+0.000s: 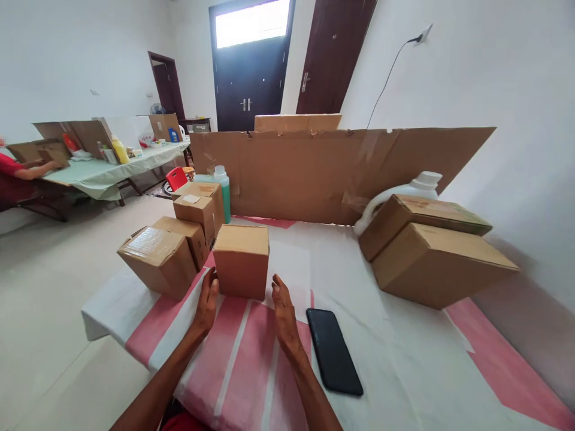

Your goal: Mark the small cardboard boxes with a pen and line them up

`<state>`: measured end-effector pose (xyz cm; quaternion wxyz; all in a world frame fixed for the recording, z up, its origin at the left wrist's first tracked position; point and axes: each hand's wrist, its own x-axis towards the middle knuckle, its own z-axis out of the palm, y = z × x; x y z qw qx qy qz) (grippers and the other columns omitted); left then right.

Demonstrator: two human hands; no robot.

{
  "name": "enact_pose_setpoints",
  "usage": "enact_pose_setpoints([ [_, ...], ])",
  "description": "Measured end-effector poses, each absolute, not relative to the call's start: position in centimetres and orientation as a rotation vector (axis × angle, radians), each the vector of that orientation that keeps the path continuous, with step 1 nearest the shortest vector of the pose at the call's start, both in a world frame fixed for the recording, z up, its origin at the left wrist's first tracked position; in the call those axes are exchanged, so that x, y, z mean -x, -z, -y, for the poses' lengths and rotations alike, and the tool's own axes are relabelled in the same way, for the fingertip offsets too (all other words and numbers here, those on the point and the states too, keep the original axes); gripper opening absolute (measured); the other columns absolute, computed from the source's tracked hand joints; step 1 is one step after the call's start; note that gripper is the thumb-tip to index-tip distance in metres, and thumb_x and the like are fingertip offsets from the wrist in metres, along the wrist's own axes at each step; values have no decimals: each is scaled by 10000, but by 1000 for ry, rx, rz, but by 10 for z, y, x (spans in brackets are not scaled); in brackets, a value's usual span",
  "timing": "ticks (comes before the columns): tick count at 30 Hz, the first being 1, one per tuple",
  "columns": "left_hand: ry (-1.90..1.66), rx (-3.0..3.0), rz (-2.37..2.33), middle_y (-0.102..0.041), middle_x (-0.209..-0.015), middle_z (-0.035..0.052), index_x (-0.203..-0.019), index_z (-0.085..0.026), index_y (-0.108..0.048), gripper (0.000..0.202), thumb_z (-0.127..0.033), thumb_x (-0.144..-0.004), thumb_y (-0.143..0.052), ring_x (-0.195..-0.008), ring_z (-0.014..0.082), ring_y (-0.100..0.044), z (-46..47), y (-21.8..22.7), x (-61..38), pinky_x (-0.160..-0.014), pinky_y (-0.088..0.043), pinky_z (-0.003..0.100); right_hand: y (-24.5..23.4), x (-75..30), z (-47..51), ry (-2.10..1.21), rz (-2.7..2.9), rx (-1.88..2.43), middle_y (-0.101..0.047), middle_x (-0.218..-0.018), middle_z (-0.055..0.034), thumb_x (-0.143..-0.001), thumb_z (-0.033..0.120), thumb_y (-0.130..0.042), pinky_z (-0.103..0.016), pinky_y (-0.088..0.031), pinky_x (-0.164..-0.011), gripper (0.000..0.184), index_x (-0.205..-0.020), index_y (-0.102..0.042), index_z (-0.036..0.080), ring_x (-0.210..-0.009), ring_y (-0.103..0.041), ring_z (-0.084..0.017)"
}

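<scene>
A creased corrugated cardboard screen backs the counter, draped in white cloth with pink stripes. Two large brown cartons sit right. The small square cardboard box stands near the front edge, between flat, released hands: left hand touching its lower corner, right hand just beside it. A glossy black phone lies beside the right hand.

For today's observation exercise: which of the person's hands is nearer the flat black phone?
Right. The right hand lies just left of the flat black phone; the left hand is farther left.
</scene>
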<state>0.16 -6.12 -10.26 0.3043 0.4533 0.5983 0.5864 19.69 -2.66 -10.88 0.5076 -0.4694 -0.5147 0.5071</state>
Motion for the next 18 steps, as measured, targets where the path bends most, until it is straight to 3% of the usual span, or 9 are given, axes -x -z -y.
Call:
enact_pose_setpoints([
  [4,-1504,-1259,-1565,-513,-1530,155,-1458,-228,-540,705,-716,-955,-465,-1496,364,-395,80,102,-16,-1253,-284,573,104,-199,32,-1209,1269,1121,-553,-1551,-107,-826,828,-573,-526,-255,-1273,851,-1435,-613,235,-1494,-422,-329],
  [9,-1235,-1926,-1564,-486,-1480,176,-1611,-256,-362,757,-534,-952,-608,-1383,379,-473,142,80,-30,-1167,-371,619,89,-221,34,-1339,1273,1061,-751,-1277,-120,-899,804,-487,-522,-503,-1079,726,-1238,-744,217,-1248,-650,-346],
  [12,-1107,-2266,-1534,-516,-1422,188,-1652,-289,-253,871,-490,-918,-677,-1357,412,-481,156,62,-34,-1131,-393,628,84,-230,35,-1441,1283,1020,-801,-1119,-112,-890,804,-512,-524,-575,-930,701,-1160,-776,214,-1076,-715,-349],
  [18,-1152,-2296,-1397,-407,-1584,186,-1668,-314,-84,939,-473,-943,-659,-1477,398,-398,127,37,-29,-1197,-347,619,95,-233,36,-1510,1131,1117,-793,-936,-115,-883,805,-515,-435,-582,-729,793,-1279,-693,142,-862,-741,-316],
])
